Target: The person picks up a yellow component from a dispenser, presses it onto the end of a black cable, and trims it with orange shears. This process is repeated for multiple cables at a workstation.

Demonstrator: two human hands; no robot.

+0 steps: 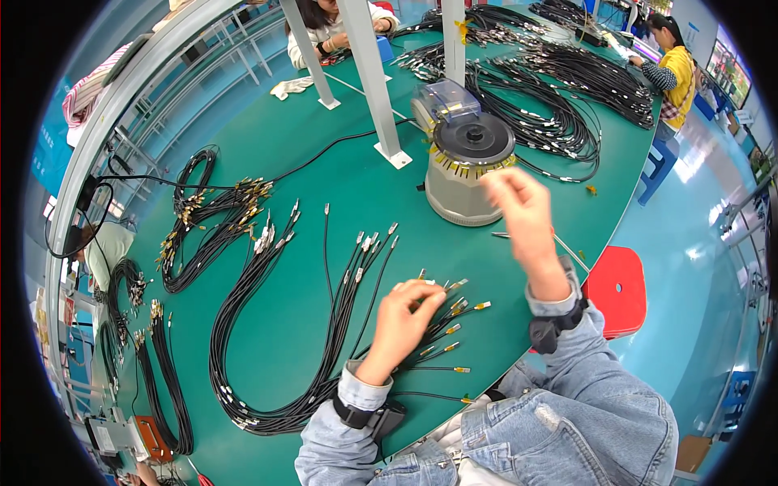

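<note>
My left hand is closed in a pinch over the fanned-out ends of a black cable bundle. A silver connector end shows just past its fingertips, seemingly on the cable it grips. Several neighbouring ends carry yellow tape wraps. Raised beside the round tape dispenser is my right hand, its fingers bent and smeared by motion; whether they hold anything is unclear. Short yellow tape strips stick out around the dispenser's rim, under its dark round top.
More cable bundles lie left and far right on the green table. Grey metal posts rise behind the dispenser. A pen-like tool lies nearby. A red stool stands at the right. Two people sit across the table.
</note>
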